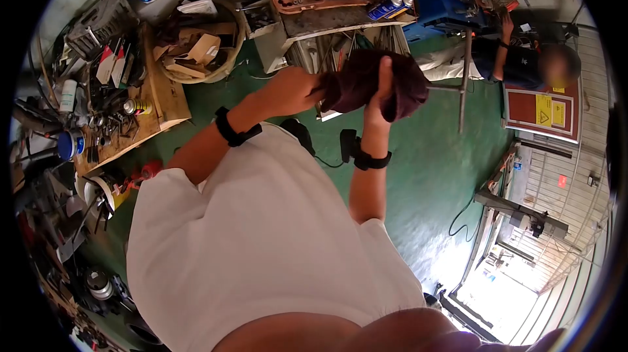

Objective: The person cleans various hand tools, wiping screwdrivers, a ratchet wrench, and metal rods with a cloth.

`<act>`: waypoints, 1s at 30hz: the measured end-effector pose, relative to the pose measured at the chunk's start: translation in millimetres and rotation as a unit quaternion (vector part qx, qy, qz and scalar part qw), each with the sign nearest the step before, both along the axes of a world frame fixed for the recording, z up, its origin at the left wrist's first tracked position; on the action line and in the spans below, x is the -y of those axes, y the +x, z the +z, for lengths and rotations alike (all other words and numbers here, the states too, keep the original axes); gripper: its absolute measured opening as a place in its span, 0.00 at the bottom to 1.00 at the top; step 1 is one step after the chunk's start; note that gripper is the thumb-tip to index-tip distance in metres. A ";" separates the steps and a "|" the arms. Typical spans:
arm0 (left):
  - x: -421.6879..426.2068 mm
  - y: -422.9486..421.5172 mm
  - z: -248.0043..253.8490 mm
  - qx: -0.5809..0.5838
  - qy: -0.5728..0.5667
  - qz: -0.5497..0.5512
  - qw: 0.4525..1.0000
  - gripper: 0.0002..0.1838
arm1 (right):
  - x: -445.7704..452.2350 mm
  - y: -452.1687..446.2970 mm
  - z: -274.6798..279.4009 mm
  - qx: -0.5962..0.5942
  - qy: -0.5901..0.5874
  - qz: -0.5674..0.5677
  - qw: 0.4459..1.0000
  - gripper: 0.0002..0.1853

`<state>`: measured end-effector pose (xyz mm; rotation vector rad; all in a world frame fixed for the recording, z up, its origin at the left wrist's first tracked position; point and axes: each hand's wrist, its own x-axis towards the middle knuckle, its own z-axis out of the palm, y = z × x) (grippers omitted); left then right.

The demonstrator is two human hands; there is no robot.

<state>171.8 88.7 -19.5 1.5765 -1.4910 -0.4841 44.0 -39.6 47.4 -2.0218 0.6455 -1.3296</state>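
A dark maroon cloth [350,84] is bunched up between my two hands in front of my white shirt. My left hand [294,90] is closed around the cloth's left end. My right hand [379,100] grips the cloth from the near side, its thumb lying over the fabric and its other fingers hidden by the folds. Just right of the cloth shows a T-shaped metal bar [464,84]; whether it touches the cloth I cannot tell. Both my wrists wear black bands.
An orange tool tray [314,4] lies on a cabinet ahead, with blue spray cans [386,8] beside it. Cardboard fills a round basket [237,57]. A cluttered wooden bench [173,100] stands left. Another person [523,64] works at the upper right. The floor [425,182] is green.
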 end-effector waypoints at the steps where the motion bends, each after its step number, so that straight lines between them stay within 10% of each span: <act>1: -5.7 3.8 -2.3 0.012 0.003 0.007 1.000 0.10 | 6.9 -3.3 -11.2 0.088 0.075 -0.023 0.993 0.11; 3: -17.6 8.2 -6.6 0.021 0.011 0.019 1.000 0.09 | 0.9 -10.0 3.0 0.270 0.408 0.034 0.871 0.13; 7: -21.0 11.8 -20.1 -0.006 0.052 -0.030 0.998 0.13 | -17.7 -11.6 1.9 0.315 0.424 0.104 0.843 0.12; 10: -20.7 18.7 -25.7 0.000 0.105 -0.046 0.993 0.13 | -34.5 -3.6 6.1 0.282 0.251 -0.025 0.926 0.12; 12: -24.3 27.0 -22.7 0.005 0.140 -0.048 0.989 0.13 | -28.1 -14.8 28.7 -0.111 -0.177 -0.042 0.977 0.15; 13: -26.9 33.2 -15.7 0.020 0.035 0.003 0.999 0.12 | -25.8 -11.0 21.1 0.042 0.190 0.133 0.972 0.15; 14: -29.0 38.0 -6.5 0.034 -0.071 0.054 0.995 0.13 | -23.6 -7.1 13.5 0.307 0.508 0.155 0.790 0.16; 16: -36.1 40.6 25.6 0.024 -0.137 0.075 0.987 0.15 | -14.4 -5.9 -4.6 -0.035 0.062 0.170 0.983 0.17; 20: -42.7 27.4 62.7 0.040 -0.239 0.034 0.970 0.23 | -0.6 -13.0 -44.4 -0.225 -0.118 0.177 0.951 0.22; 30: -20.9 13.4 40.2 0.063 -0.195 -0.051 0.978 0.14 | -27.0 -10.9 -49.2 -0.294 -0.030 0.183 0.938 0.17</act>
